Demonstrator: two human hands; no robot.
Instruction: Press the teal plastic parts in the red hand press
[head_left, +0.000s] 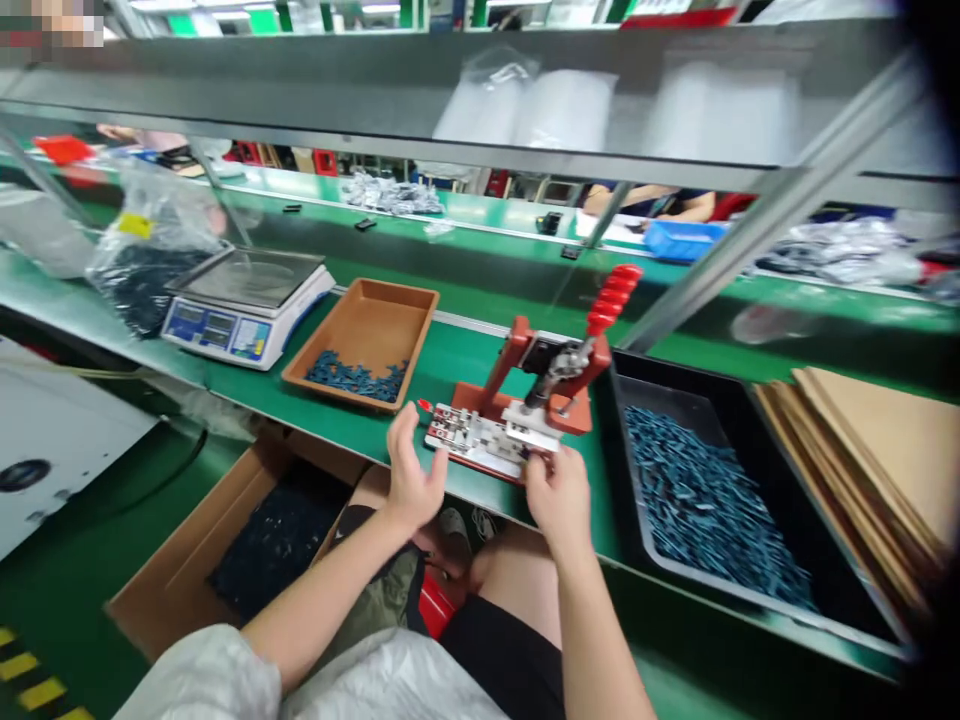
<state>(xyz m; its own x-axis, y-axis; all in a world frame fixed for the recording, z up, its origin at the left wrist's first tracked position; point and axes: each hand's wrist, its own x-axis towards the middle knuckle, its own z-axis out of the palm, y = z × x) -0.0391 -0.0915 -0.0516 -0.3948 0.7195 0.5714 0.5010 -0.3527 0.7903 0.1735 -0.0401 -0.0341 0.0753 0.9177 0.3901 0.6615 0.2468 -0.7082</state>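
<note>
A hand toggle press (517, 345) with an orange-red frame and a red ribbed handle (615, 298) stands at the bench's front edge. At its base lies a metal fixture (487, 436) with small clamps. My left hand (412, 478) is beside the fixture's left end, thumb and fingers apart, with nothing visible between them. At the fixture's right end my right hand (559, 495) has its fingers closed against the metal. Whatever those fingers hold, if anything, is hidden.
An orange-brown tray (360, 310) holds small blue-green parts; a black tray (675, 375) holds many more. A weighing scale (240, 305), bagged parts (150, 270) and cardboard sheets (885, 440) flank them. Below left sits a carton (180, 540). A metal shelf (300, 85) spans above.
</note>
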